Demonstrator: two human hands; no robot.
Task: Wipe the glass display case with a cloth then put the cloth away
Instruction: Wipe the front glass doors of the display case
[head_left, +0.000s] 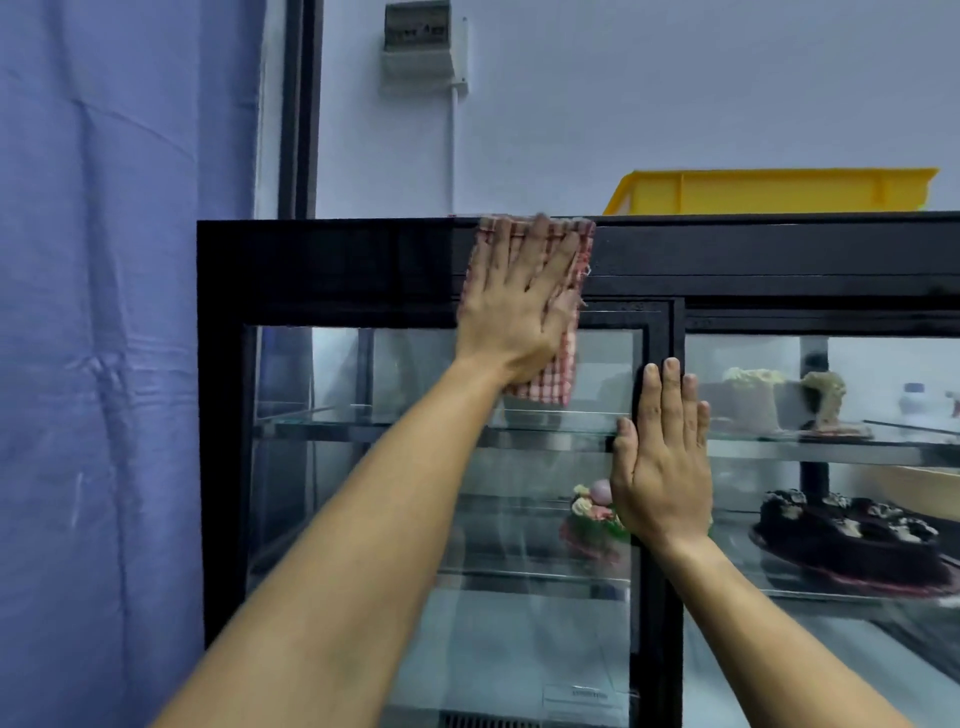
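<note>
At the upper left corner of the glass display case (332, 270), the left hand (511, 317) lay flat with its fingers spread, pressing a red-and-white checked cloth (558, 364) against the black top frame and the upper edge of the left glass panel. The cloth hung down below the palm onto the glass. The right hand (662, 467) rested open, fingers straight and together, against the black vertical frame between the two glass panels, holding nothing. Inside the case, a small decorated cake (589, 517) sat on a shelf just left of that hand, and a dark chocolate cake (852, 540) sat on the shelf to the right. A yellow plastic crate (774, 191) stood on top of the case, toward its right end.
</note>
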